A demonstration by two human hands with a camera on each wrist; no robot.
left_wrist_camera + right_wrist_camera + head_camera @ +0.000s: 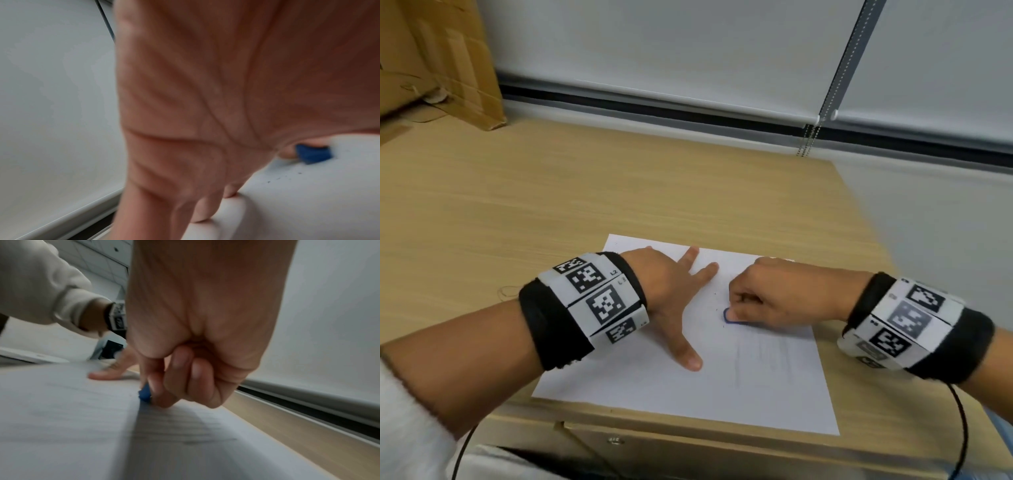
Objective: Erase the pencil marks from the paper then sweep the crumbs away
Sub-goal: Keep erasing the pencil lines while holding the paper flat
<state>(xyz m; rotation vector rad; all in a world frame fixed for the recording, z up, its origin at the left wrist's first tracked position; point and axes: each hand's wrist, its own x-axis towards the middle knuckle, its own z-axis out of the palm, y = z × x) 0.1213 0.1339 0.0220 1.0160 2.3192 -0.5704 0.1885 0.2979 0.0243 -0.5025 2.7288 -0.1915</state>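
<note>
Here I see one white sheet of paper (pixel 654 383) lying flat on the wooden tabletop (pixel 551 192), its near edge close to the tabletop's near edge. My left hand (pixel 664 294) lies spread on the left half of the sheet, fingers straight and splayed, thumb pointing toward me, pressing the paper down. My right hand (pixel 784 294) is curled into a fist over the middle of the sheet, and its fingers pinch a single blue eraser (pixel 731 317) whose lower end touches the paper; the right wrist view shows the same blue tip (pixel 145 394) against the sheet just below the fingertips (pixel 162 391).

Faint grey pencil marks (pixel 760 359) run in streaks across the near right part of the paper, just nearer than the eraser. A few dark crumbs (pixel 287 177) dot the sheet between the two hands; they are too small to count.

One cardboard box (pixel 438 58) stands at the far left corner of the tabletop; I cannot tell what is in it. A drawer front (pixel 688 445) sits under the near edge, closed. Each wrist carries one black band with printed markers.
</note>
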